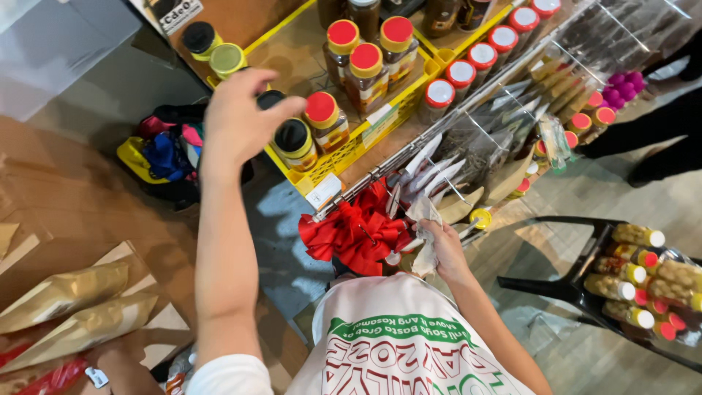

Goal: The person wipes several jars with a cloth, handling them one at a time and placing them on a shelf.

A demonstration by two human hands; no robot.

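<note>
Two hands at work: left hand (238, 121) spread over a black-lidded jar (295, 143) standing upright just right of its fingers in the yellow tray (351, 150), right hand (439, 245) clamped on white crumpled paper (424, 219) lower, well apart.

Red-lidded jars (369, 62) stand in a yellow crate (344, 150) on the shelf. A red ribbon bow (351, 234) hangs at its edge. Gold bags (69, 292) lie lower left. A black cart (578, 289) at right carries bottles (636, 274).

Jars (365, 69) in tray (333, 157) on shelf (292, 51)
</note>
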